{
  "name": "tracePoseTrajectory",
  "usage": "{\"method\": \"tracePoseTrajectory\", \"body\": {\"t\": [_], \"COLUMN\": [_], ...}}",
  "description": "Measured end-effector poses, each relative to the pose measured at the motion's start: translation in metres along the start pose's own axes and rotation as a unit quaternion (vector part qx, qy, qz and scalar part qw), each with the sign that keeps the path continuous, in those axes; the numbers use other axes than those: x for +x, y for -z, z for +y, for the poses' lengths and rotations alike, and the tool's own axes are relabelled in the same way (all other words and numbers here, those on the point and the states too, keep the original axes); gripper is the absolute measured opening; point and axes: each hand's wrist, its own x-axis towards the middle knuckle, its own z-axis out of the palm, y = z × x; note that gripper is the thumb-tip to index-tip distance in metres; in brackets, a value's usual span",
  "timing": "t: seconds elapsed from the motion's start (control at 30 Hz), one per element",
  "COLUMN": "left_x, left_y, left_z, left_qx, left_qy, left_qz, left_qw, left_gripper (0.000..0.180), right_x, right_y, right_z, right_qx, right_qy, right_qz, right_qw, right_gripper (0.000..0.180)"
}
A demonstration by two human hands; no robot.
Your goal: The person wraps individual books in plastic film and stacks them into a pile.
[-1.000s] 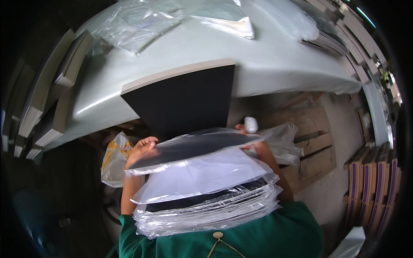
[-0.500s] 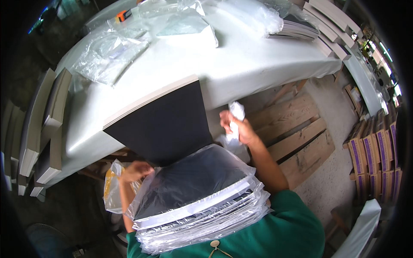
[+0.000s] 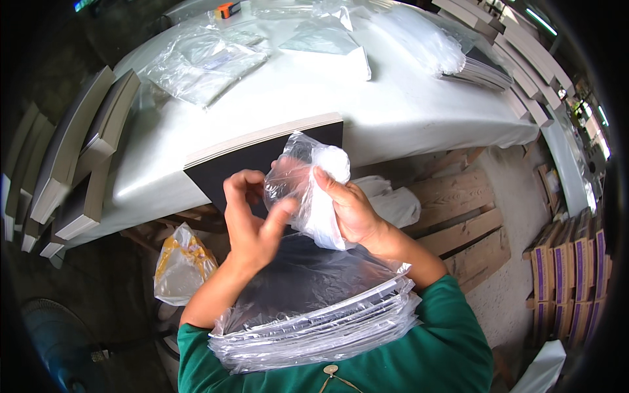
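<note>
In front of my chest my right hand (image 3: 354, 208) is closed round a bunched white cloth (image 3: 333, 164). A crumpled clear plastic bag (image 3: 291, 177) hangs at the cloth's left side. My left hand (image 3: 252, 219) is beside that bag, its thumb and fingers apart; some fingertips are behind the film. Below both hands, a stack of dark flat sheets in clear plastic sleeves (image 3: 314, 327) lies against my green shirt. Beyond the hands a black panel with a pale edge (image 3: 223, 177) leans at the table's front edge, partly hidden by them.
Clear plastic bags (image 3: 209, 65) and more sleeved sheets (image 3: 481, 69) lie on the white-covered table (image 3: 393, 108). Thick pale-edged boards (image 3: 72, 150) stand at left. A wooden pallet (image 3: 458, 196) and stacked cartons (image 3: 563, 281) are at right. A fan (image 3: 52, 347) stands lower left.
My right hand has moved left and inward with the white cloth. My left hand has risen from the stack's left edge to meet it. The clear bag now shows between them.
</note>
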Motion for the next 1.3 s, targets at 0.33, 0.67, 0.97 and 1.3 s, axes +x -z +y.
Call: {"method": "tracePoseTrajectory", "body": {"t": [0.33, 0.67, 0.97, 1.3], "left_x": [0.003, 0.000, -0.006, -0.004], "left_y": [0.010, 0.005, 0.009, 0.005], "left_z": [-0.004, 0.009, 0.017, 0.029], "left_qx": [-0.001, -0.040, -0.040, 0.045], "left_qy": [0.106, 0.172, 0.130, 0.039], "left_qz": [-0.156, -0.159, -0.136, -0.154], "left_qw": [0.982, 0.971, 0.981, 0.986], "left_gripper": [0.010, 0.020, 0.022, 0.025], "right_x": [0.001, 0.001, -0.001, -0.009], "right_y": [0.002, 0.006, -0.005, -0.010], "right_z": [0.014, 0.002, 0.008, 0.000], "right_qx": [-0.120, -0.195, -0.177, -0.248], "right_qy": [0.105, 0.152, 0.183, 0.195], "right_qz": [0.154, 0.049, 0.044, 0.086], "right_qw": [0.975, 0.968, 0.966, 0.945], "right_gripper": [0.024, 0.022, 0.023, 0.028]}}
